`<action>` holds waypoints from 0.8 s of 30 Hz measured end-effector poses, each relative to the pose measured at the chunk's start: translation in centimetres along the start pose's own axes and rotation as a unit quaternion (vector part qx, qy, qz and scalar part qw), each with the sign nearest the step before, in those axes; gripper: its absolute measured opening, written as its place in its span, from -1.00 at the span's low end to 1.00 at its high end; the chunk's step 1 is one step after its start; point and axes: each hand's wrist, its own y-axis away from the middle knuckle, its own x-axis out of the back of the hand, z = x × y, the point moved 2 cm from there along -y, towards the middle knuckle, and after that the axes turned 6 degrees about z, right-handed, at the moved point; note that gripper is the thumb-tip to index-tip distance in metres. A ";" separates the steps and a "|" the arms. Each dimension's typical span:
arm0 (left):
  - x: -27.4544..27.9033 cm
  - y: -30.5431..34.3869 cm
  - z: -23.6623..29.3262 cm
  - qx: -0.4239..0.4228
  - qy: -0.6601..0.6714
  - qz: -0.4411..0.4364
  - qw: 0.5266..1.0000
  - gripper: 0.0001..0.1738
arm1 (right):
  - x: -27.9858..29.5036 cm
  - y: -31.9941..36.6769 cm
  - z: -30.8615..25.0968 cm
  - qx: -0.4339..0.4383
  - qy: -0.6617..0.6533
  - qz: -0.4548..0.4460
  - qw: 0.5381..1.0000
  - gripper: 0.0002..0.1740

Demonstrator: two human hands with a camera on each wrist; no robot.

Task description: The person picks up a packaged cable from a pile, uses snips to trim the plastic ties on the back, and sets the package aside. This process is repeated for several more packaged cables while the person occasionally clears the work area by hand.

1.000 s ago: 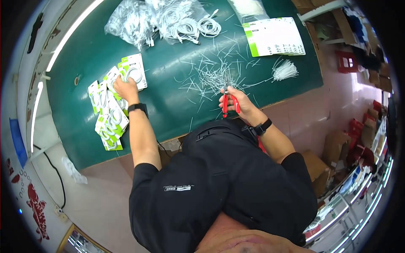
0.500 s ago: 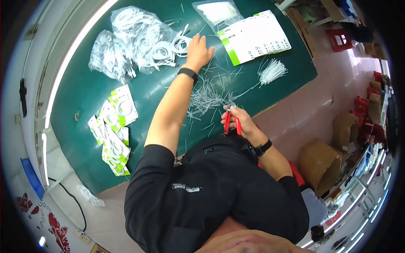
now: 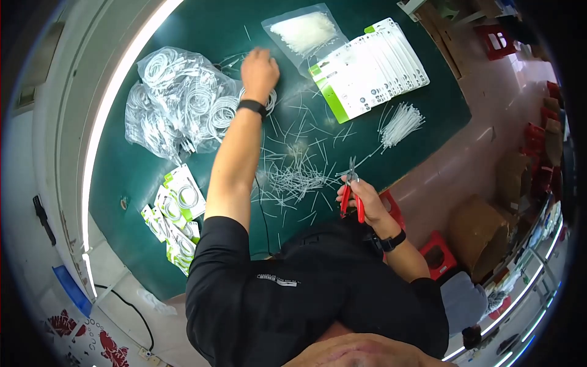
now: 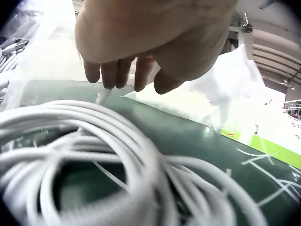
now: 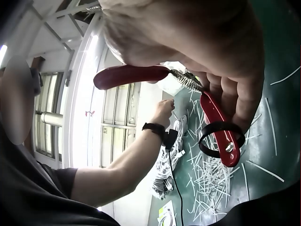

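Observation:
My left hand [image 3: 260, 74] reaches over the far part of the table, fingers loosely bent downward. In the left wrist view its thumb stands apart from the fingers, and a small blurred white piece shows by the fingertips. Under that wrist lies a coiled white cable [image 4: 146, 165], next to the plastic bag of coiled cables [image 3: 183, 92]. My right hand [image 3: 370, 200] holds red-handled cutting pliers [image 3: 360, 211] near the table's front edge, jaws pointing away from the body. The right wrist view shows their spring and a black ring [image 5: 214, 126] around one handle.
Thin white strips [image 3: 299, 177] lie scattered mid-table. A bundle of white strips [image 3: 400, 125] and a stack of white-and-green cards [image 3: 367, 79] are at the right. Behind sits a clear bag of white pieces [image 3: 306, 33]. Carded cables [image 3: 174, 214] lie at the left.
My left hand has left the carded cables at the left and moved across to the far side, past the cable bag. The right hand keeps holding the pliers. The head view has shifted.

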 end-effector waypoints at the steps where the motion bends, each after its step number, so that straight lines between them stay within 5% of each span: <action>1: -0.6 -1.6 -1.4 -0.029 -0.043 0.051 0.997 -0.48 | -0.1 -0.2 -0.3 0.003 0.010 -0.005 1.000 -0.42; 5: -2.7 -6.3 -3.7 0.077 -0.148 -0.075 0.983 -0.32 | -0.1 -0.1 -1.3 0.035 0.036 -0.012 0.999 -0.41; 10: -2.5 -4.6 -2.2 0.047 -0.153 -0.181 0.970 -0.19 | -0.5 -0.4 -2.0 0.046 0.039 -0.022 0.998 -0.40; 13: -1.2 -1.1 0.0 -0.132 -0.164 -0.166 0.963 -0.26 | -0.5 -1.2 -1.7 0.035 0.056 -0.030 0.997 -0.41; 16: 0.5 3.2 2.9 -0.215 -0.151 -0.196 0.945 -0.29 | -0.7 -1.7 -1.6 0.036 0.074 -0.034 0.996 -0.41; 20: 3.1 9.0 6.6 -0.266 -0.103 -0.224 0.932 -0.30 | -0.6 -1.2 -1.7 0.052 0.098 -0.041 0.993 -0.42; 24: 4.1 9.8 7.6 -0.204 -0.002 -0.246 0.948 -0.31 | -0.7 -1.0 -1.5 0.058 0.095 -0.042 0.993 -0.43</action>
